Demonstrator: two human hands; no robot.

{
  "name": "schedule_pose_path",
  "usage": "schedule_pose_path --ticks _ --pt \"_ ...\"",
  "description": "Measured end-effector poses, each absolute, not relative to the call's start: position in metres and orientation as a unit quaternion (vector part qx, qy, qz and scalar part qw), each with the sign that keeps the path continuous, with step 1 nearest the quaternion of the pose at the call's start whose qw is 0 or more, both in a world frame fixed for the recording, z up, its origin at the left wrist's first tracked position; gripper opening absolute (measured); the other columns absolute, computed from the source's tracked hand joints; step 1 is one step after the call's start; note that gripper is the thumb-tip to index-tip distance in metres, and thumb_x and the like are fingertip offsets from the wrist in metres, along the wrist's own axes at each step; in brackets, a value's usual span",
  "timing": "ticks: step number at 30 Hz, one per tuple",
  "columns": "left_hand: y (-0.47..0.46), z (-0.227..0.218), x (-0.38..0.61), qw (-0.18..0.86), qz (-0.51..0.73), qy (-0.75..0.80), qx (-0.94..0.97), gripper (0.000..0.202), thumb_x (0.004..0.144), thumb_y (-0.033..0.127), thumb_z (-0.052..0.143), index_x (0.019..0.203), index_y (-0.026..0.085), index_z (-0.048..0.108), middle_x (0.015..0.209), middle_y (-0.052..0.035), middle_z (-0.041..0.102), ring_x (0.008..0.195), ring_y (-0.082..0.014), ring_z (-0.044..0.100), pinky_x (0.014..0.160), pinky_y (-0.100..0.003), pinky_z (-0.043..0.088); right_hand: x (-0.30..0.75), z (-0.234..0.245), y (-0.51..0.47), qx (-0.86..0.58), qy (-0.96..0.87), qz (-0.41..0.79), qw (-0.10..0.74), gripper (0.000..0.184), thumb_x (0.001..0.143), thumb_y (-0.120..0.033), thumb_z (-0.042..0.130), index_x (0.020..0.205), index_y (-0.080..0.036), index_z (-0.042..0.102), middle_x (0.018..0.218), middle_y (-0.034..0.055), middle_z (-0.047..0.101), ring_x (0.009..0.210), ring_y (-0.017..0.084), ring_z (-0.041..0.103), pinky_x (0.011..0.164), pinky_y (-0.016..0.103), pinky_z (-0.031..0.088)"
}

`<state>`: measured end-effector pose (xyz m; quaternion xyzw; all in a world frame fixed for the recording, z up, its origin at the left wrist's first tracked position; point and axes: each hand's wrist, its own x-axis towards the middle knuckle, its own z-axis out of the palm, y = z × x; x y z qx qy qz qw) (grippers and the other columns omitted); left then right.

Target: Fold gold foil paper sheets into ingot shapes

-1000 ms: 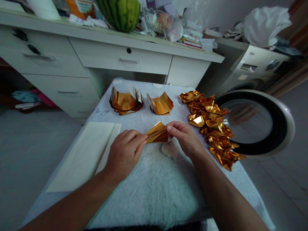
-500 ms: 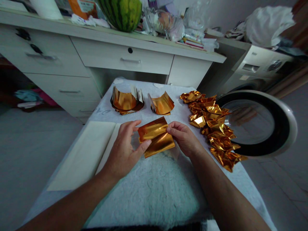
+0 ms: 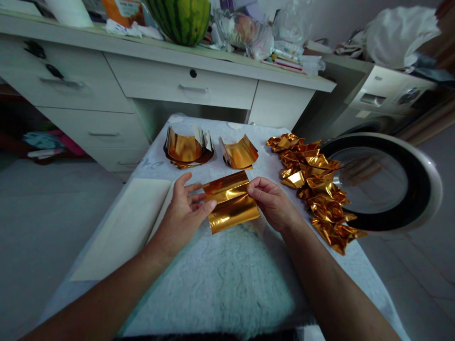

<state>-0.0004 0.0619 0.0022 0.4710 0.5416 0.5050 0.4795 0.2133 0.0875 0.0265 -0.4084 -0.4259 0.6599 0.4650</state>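
Note:
Between my hands is a creased sheet of gold foil paper, held over the white textured cloth of the small table. My left hand pinches its left edge with thumb and fingers. My right hand pinches its right edge. Behind the sheet sit two stacks of curled gold foil sheets. A row of several folded gold foil pieces runs along the table's right side.
Pale cream paper sheets lie at the table's left. A white desk with drawers stands behind, with a watermelon and clutter on top. An open washing machine door juts in at the right.
The gold foil was a narrow folded strip a second ago; it has been spread open into a flat sheet. My left hand shifted its grip to the sheet's left edge.

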Motion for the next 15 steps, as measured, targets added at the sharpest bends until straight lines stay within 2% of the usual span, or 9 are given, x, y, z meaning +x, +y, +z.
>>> schedule_pose_path --ticks 3,5,12,15 --pt "0.061 0.010 0.002 0.570 0.508 0.488 0.423 0.082 0.076 0.025 0.074 0.142 0.029 0.026 0.110 -0.0052 0.065 0.094 -0.0204 0.068 0.089 -0.044 0.054 0.213 0.028 0.087 -0.409 -0.426 0.658 0.467 0.029 0.068 -0.036 0.083 0.073 -0.018 0.060 0.068 -0.0044 0.060 0.061 0.009 0.050 0.060 0.023 0.035" --pt "0.060 0.015 0.003 0.604 0.507 0.465 0.401 0.082 0.075 0.023 0.076 0.141 0.026 0.028 0.100 -0.0036 0.069 0.091 -0.0206 0.070 0.090 -0.042 0.053 0.213 0.029 0.087 -0.410 -0.424 0.657 0.469 0.029 0.068 -0.036 0.083 0.072 -0.018 0.061 0.068 -0.0044 0.060 0.061 0.009 0.051 0.059 0.023 0.035" --pt "0.058 0.021 0.004 0.623 0.508 0.449 0.390 0.062 0.077 0.019 0.074 0.130 0.022 0.043 0.104 -0.0053 0.071 0.094 -0.0208 0.070 0.087 -0.036 0.054 0.211 0.028 0.086 -0.422 -0.426 0.661 0.451 0.028 0.066 -0.037 0.083 0.074 -0.018 0.065 0.073 -0.0015 0.065 0.066 0.011 0.055 0.064 0.024 0.039" --pt "0.058 0.020 0.003 0.617 0.503 0.457 0.397 0.053 0.079 0.021 0.071 0.126 0.023 0.046 0.099 -0.0033 0.072 0.088 -0.0191 0.070 0.081 -0.033 0.055 0.211 0.026 0.086 -0.431 -0.429 0.659 0.444 0.027 0.067 -0.038 0.081 0.071 -0.018 0.064 0.069 -0.0019 0.063 0.064 0.011 0.053 0.062 0.024 0.037"
